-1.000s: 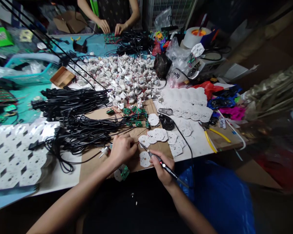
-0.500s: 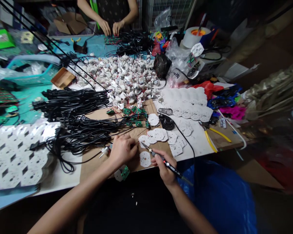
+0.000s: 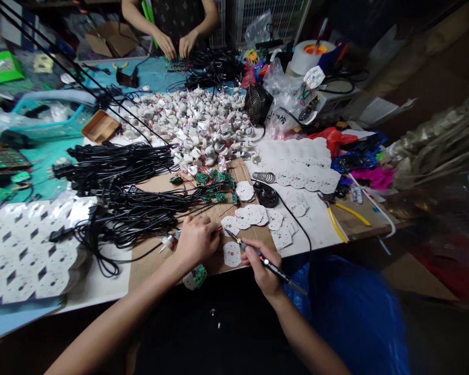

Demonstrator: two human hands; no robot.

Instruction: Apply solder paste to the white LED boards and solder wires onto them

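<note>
My right hand point(image 3: 262, 265) grips a soldering iron point(image 3: 271, 266) like a pen. Its tip points up and left at a white hexagonal board point(image 3: 230, 225), though I cannot tell whether it touches. Beside that board, on the cardboard, my left hand point(image 3: 197, 240) is closed with its fingers curled; what they pinch is hidden. Just below the iron's tip lies another white board point(image 3: 232, 254). A row of overlapping white boards point(image 3: 252, 214) extends to the right. Near my left wrist, a green circuit board point(image 3: 199, 276) with a white piece sits at the table's front edge.
Bundled black cables point(image 3: 140, 208) lie left, ending near small green boards point(image 3: 214, 179). Behind is a heap of white parts point(image 3: 195, 120). A soldering iron stand coil point(image 3: 263, 177), yellow-handled pliers point(image 3: 338, 224) and a small fan point(image 3: 257, 104) are right. Another person's hands point(image 3: 175, 47) work opposite.
My hands and the soldering iron stay almost in place, the iron's tip dipping very slightly. The other person's hands have shifted a little over the green boards.
</note>
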